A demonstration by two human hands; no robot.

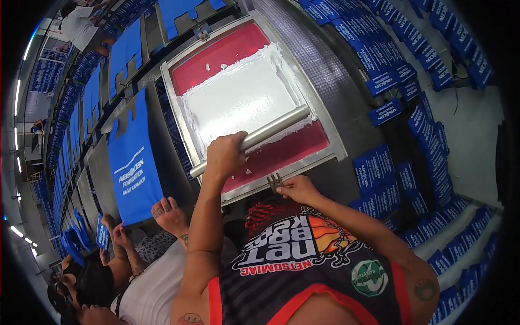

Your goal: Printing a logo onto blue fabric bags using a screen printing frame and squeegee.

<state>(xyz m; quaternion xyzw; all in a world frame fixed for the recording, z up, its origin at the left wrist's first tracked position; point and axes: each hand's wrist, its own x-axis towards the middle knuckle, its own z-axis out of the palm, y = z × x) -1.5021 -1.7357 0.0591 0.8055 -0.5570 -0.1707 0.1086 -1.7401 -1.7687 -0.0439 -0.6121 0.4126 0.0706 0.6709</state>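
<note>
Left hand (225, 154) fisted around the squeegee handle (254, 138); right hand (298, 188) pinches the frame's metal clip (274, 181).

Bright even indoor light, ceiling tubes (18, 92) glowing far left, strong fisheye bending, black vignette corners

I count one printing screen frame (250, 103) at my twelve o'clock, with one metal squeegee bar (254, 138) across it and one small bracket (274, 181) on its near edge. Two hands of mine: left hand (225, 154), right hand (298, 188). One blue bag (132, 168) lies flat at nine o'clock; the printed blue pieces (387, 179) at three o'clock are too many to count.
</note>
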